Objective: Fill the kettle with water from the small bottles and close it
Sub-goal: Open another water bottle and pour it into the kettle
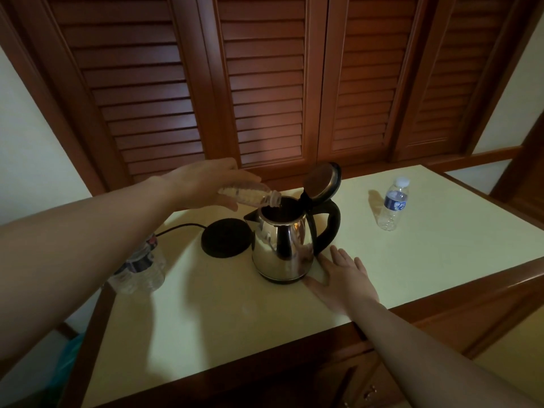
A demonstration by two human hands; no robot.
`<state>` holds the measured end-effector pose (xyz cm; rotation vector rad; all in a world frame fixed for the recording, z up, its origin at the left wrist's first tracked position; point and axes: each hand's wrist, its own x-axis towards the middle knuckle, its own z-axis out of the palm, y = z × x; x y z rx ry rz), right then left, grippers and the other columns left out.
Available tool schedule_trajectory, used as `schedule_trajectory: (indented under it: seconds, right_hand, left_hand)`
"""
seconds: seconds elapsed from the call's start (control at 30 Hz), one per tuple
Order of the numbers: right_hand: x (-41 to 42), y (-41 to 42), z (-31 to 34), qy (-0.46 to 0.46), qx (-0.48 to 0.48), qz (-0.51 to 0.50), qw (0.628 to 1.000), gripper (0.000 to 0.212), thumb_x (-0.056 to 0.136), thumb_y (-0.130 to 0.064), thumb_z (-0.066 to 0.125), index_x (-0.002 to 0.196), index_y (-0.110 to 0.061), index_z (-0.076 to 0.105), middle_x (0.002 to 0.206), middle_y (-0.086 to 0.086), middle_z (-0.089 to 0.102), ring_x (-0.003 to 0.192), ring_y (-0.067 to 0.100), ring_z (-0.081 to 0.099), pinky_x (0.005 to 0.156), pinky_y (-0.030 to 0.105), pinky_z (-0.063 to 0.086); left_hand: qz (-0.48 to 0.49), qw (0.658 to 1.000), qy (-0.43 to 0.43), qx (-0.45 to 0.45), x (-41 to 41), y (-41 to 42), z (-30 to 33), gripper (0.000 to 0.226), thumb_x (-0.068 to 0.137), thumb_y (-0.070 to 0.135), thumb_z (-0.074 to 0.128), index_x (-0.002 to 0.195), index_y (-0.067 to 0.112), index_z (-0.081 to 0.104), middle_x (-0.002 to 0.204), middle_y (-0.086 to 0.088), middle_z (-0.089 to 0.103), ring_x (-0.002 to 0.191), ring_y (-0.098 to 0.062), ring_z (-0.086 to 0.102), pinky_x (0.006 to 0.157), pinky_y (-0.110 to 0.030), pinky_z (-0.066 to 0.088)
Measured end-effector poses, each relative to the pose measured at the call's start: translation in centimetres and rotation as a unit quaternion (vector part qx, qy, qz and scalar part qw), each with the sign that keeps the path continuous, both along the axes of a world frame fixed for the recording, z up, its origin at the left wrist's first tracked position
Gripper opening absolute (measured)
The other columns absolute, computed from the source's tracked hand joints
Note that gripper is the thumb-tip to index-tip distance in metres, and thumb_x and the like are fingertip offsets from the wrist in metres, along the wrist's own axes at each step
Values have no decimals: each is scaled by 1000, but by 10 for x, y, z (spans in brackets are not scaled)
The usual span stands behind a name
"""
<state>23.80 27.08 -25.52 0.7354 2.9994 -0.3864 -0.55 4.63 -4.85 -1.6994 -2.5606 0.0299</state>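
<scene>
A shiny steel kettle (pixel 282 248) with a black handle stands on the pale tabletop, its lid (pixel 322 181) flipped up and open. My left hand (pixel 203 184) grips a small clear bottle (pixel 250 195), tipped almost flat with its uncapped mouth over the kettle's opening. My right hand (pixel 344 278) rests flat on the table, fingers straight, just right of the kettle's base. Another small bottle (pixel 394 206) with a white cap and blue label stands upright at the far right.
The kettle's round black base (pixel 226 238) lies to its left with a cord running left. Clear plastic bottles (pixel 141 266) sit under my left forearm at the table's left edge. Wooden louvred doors (pixel 265 83) rise behind the table.
</scene>
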Motion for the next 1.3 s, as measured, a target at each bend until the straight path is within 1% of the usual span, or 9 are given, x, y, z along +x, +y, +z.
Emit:
schedule_trajectory:
  seconds: [0.17,0.3,0.47,0.6,0.77,0.97,1.1,1.2,1.3]
  right_hand:
    - [0,0,-1,3,-2,-3,1000,93,87,-89,21,166,-40,11,176,-2,5,161,16,-3,130,44,-2]
    - [-1,1,-2,3,-3,-3,1000,93,87,-88,21,166,-40,11,176,-2,5,161,16,-4,130,44,-2]
    - [0,1,-2,4,-4,-2,1000,94,87,-89,19,166,-40,11,176,-2,4,161,16,-4,131,44,-2]
    - [0,1,-2,4,-2,-2,1000,95,86,-90,19,166,-40,11,176,-2,4,161,16,-4,131,45,-1]
    - [0,0,-2,5,-6,-4,1000,95,86,-91,18,166,-40,11,176,-2,4,161,16,-5,131,45,-2]
    - [0,1,-2,5,-4,0,1000,94,87,-89,19,166,-39,11,176,-1,4,161,16,-5,130,45,-3]
    - [-1,2,-4,1,1,0,1000,94,86,-89,18,166,-39,11,176,-1,3,161,17,-5,131,45,-2]
    - [-1,2,-4,-2,5,2,1000,94,87,-89,17,166,-39,11,176,-1,3,161,17,-4,130,46,-2]
    - [-1,1,-2,-5,6,3,1000,94,87,-89,17,166,-39,10,176,-1,3,161,18,-5,130,45,-2]
  left_hand:
    - [1,1000,-4,-7,-5,4,-1,78,87,48,77,146,63,29,118,14,49,109,-13,52,93,-41,50]
    - [3,1000,-11,0,-5,4,-2,77,86,46,78,146,61,33,118,14,50,111,-14,52,94,-41,50]
    - [-3,1000,19,-18,-5,6,0,77,87,46,78,148,60,32,116,12,48,108,-12,51,90,-35,48]
    - [-3,999,39,-27,-10,7,3,80,85,49,78,146,64,28,113,11,45,106,-14,49,88,-38,49]
    - [-12,997,67,-34,-9,9,9,79,85,51,77,149,60,30,112,8,44,105,-15,46,89,-39,48]
    - [-37,989,136,-36,-6,10,16,80,84,56,75,151,55,32,110,7,42,101,-15,44,87,-39,48]
    - [-64,977,197,-48,-3,13,25,79,85,56,74,151,58,31,110,7,37,99,-12,37,84,-34,41]
    - [-83,960,262,-52,6,17,32,71,88,54,69,150,57,34,115,4,43,102,-16,43,85,-35,41]
    - [-105,941,319,-44,14,21,33,62,92,45,65,147,58,37,119,3,50,103,-18,48,91,-36,44]
